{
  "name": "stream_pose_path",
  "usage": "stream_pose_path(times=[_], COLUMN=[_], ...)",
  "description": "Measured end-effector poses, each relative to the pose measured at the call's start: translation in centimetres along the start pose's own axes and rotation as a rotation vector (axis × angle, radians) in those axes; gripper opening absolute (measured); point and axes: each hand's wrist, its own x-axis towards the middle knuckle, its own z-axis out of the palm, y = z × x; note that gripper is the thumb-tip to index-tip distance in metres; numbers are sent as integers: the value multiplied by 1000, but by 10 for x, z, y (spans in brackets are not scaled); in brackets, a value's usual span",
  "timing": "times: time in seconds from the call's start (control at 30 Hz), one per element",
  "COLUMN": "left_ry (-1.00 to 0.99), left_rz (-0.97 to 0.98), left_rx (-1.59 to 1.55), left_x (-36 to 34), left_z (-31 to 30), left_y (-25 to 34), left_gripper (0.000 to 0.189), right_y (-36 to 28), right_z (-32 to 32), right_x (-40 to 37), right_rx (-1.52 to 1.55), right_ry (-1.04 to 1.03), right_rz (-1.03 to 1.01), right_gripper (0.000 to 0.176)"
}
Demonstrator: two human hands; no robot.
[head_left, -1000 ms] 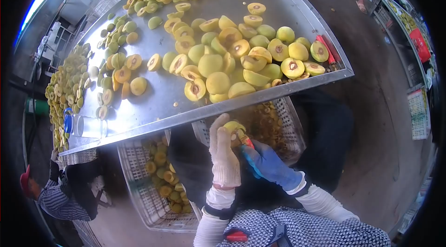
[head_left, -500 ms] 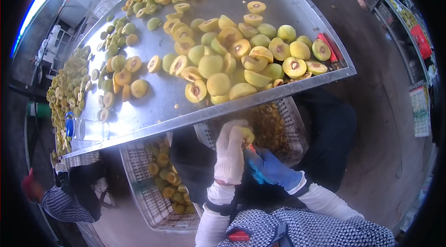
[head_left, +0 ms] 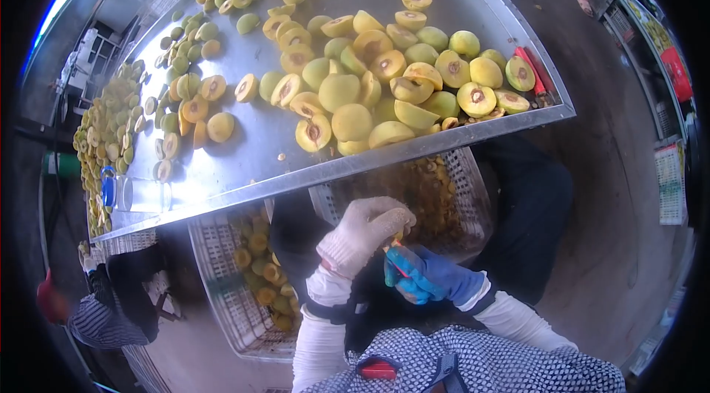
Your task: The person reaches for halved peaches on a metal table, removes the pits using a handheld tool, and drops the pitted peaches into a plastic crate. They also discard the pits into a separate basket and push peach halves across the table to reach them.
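Note:
My left hand (head_left: 367, 232), in a white knit glove, is curled above a crate between my knees. A sliver of yellow fruit (head_left: 399, 236) shows at its fingertips, and the rest is hidden by the fingers. Close beside it, my right hand (head_left: 429, 273), in a blue glove, is closed around a small red-handled tool (head_left: 398, 263) whose tip points up toward the left hand. Beneath the hands, the white crate (head_left: 473, 197) holds brown and yellow scraps. Halved yellow-green stone fruits (head_left: 340, 93) are heaped on the metal table (head_left: 244, 145) in front.
The table's raised metal rim (head_left: 325, 178) runs just beyond my hands. A red-handled object (head_left: 531, 71) lies in its right corner, and a clear blue-capped container (head_left: 140, 194) at the left. A crate of fruit halves (head_left: 222, 297) stands left of my legs. Another person (head_left: 111, 312) sits far left.
My left hand has turned and moved slightly right, its fingers now covering most of the fruit that showed earlier. My right hand has dropped a little, showing more of the red tool.

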Motion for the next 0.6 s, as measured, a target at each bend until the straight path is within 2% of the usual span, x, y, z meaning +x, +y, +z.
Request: stream_pose_path(times=[0.07,0.13,0.17,0.23,0.3,0.33,0.37,0.43,0.5,0.57,0.6], left_ry=[-31,256,289,288,306,218,127,105,95,89,87], left_rz=[-22,138,214,217,211,136,59,39,26,217,217], left_rx=[44,-295,-231,-175,-125,-140,-153,-96,-50,-529,-528], left_x=[2,2,2,3,0,1,2,1,1,-2,0], left_z=[2,19,20,20,16,9,5,6,13,23,26], left_y=[0,-13,-17,-17,-19,-19,-19,-14,-16,-27,-29], left_gripper=[28,26,28,29,31,34,36,39,42,39,39], right_y=[-6,-6,-2,-2,-5,-6,-7,3,27,28,26], right_z=[3,2,0,-2,0,0,-1,0,-2,-3,-5], right_x=[1,1,3,5,6,6,4,3,4,5,5], right_rx=[85,170,187,197,-44,-45,0,51,315,308,292], right_ry=[-15,-20,-42,-63,84,81,38,0,12,37,60], right_rz=[24,44,40,45,22,23,62,96,104,174,249], right_gripper=[53,52,53,54,53,53,47,41,27,23,23])
